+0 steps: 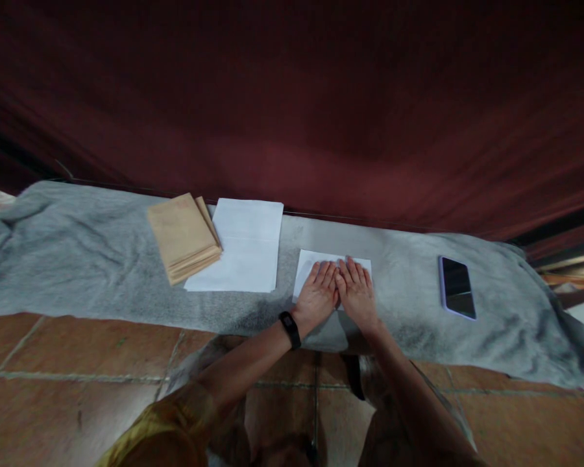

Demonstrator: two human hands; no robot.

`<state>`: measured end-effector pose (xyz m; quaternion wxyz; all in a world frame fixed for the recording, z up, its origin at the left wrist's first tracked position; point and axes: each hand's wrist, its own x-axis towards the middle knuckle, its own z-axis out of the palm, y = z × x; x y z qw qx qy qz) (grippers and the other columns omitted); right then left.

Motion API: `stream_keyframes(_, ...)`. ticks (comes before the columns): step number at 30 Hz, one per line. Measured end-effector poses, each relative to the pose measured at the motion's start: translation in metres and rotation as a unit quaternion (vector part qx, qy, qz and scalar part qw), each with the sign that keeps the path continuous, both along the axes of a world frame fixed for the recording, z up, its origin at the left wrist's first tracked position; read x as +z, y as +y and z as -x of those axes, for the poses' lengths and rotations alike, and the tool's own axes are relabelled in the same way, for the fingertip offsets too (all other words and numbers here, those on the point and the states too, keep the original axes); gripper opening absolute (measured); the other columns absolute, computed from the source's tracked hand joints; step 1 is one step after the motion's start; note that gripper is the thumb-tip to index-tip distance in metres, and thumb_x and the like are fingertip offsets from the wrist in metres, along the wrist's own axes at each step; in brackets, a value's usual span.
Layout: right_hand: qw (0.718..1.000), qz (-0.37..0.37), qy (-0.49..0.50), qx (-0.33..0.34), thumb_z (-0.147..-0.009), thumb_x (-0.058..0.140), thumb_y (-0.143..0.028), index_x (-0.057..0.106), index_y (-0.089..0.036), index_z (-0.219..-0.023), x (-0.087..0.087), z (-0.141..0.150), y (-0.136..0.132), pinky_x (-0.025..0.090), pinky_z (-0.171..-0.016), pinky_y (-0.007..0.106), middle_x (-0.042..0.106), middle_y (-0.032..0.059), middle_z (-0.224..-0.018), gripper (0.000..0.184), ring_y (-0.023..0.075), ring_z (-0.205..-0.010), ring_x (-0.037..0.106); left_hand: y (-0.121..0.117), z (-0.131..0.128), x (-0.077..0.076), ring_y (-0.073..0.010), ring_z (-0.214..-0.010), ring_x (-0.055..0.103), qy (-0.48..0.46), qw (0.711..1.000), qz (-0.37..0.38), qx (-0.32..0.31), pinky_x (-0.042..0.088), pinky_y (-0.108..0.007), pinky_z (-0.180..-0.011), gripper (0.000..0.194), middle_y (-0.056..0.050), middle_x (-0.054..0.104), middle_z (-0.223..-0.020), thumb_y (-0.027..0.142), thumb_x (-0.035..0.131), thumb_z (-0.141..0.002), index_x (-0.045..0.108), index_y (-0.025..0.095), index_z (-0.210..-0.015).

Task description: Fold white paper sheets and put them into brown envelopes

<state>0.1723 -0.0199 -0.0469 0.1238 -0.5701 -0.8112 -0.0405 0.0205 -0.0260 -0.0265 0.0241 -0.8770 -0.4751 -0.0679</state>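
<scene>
A white sheet of paper (304,267), which looks folded to a smaller size, lies on the grey cloth in front of me. My left hand (318,288) rests flat on its middle, fingers stretched out and pointing away from me. Beside it, touching at the thumbs, my right hand (356,292) is pressed flat on the paper's right part. Both palms cover most of the sheet, so its lower edge is largely hidden. A dark band (291,329) is around my left wrist.
To the left lies a stack of white paper (250,246), partly under a pile of brown envelopes (182,235). A phone (457,285) in a lilac case sits at the right. Grey cloth (92,253) covers the long bench, a dark red surface (292,117) rises behind, and tiles (68,408) lie below.
</scene>
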Motion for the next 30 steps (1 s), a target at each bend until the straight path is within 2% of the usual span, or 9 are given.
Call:
stream_keyframes(3, 1.000, -0.002, 0.009, 0.001, -0.106, 0.030, -0.027, 0.046, -0.017, -0.152, -0.002, 0.000, 0.000, 0.026, -0.120, 0.054, 0.037, 0.0141, -0.162, 0.050, 0.0313, -0.151, 0.029, 0.000, 0.000, 0.002, -0.0288, -0.150, 0.034, 0.002, 1.000, -0.002, 0.004, 0.018, -0.052, -0.128, 0.055, -0.021, 0.042, -0.157, 0.029, 0.032, -0.103, 0.043, 0.000, -0.148)
stream_keyframes(10, 0.999, -0.012, 0.017, -0.044, -0.107, 0.029, -0.036, 0.040, -0.015, -0.155, -0.010, -0.004, 0.004, 0.027, -0.120, 0.050, 0.035, 0.0146, -0.163, 0.053, 0.0300, -0.148, 0.035, 0.001, 0.000, -0.003, -0.0280, -0.151, 0.032, -0.005, 1.000, 0.004, 0.004, 0.016, -0.051, -0.129, 0.054, -0.022, 0.040, -0.158, 0.030, 0.034, -0.103, 0.046, -0.001, -0.146)
stream_keyframes(18, 0.999, -0.023, 0.008, -0.049, -0.107, 0.031, -0.037, 0.040, -0.014, -0.155, -0.011, -0.008, 0.003, 0.028, -0.119, 0.050, 0.036, 0.0165, -0.162, 0.054, 0.0304, -0.147, 0.036, 0.001, 0.001, -0.003, -0.0281, -0.151, 0.032, -0.020, 1.000, 0.012, 0.010, 0.016, -0.051, -0.128, 0.055, -0.020, 0.039, -0.159, 0.032, 0.031, -0.104, 0.043, 0.001, -0.148)
stream_keyframes(23, 0.998, -0.037, 0.005, -0.059, -0.107, 0.032, -0.038, 0.041, -0.013, -0.154, -0.011, -0.013, 0.001, 0.029, -0.118, 0.050, 0.039, 0.0174, -0.160, 0.054, 0.0307, -0.147, 0.037, -0.001, 0.009, -0.007, -0.0267, -0.153, 0.026, -0.051, 0.997, 0.015, 0.047, 0.019, -0.054, -0.127, 0.059, -0.014, 0.031, -0.164, 0.041, 0.030, -0.105, 0.037, 0.008, -0.153)
stream_keyframes(30, 0.995, -0.030, 0.004, -0.099, -0.107, 0.033, -0.037, 0.042, -0.014, -0.154, -0.011, -0.023, 0.000, 0.030, -0.118, 0.050, 0.041, 0.0168, -0.160, 0.053, 0.0314, -0.145, 0.040, 0.000, 0.020, -0.006, -0.0257, -0.153, 0.026, -0.062, 0.994, 0.009, 0.091, 0.021, -0.049, -0.127, 0.061, -0.016, 0.032, -0.163, 0.042, 0.031, -0.105, 0.036, 0.007, -0.154)
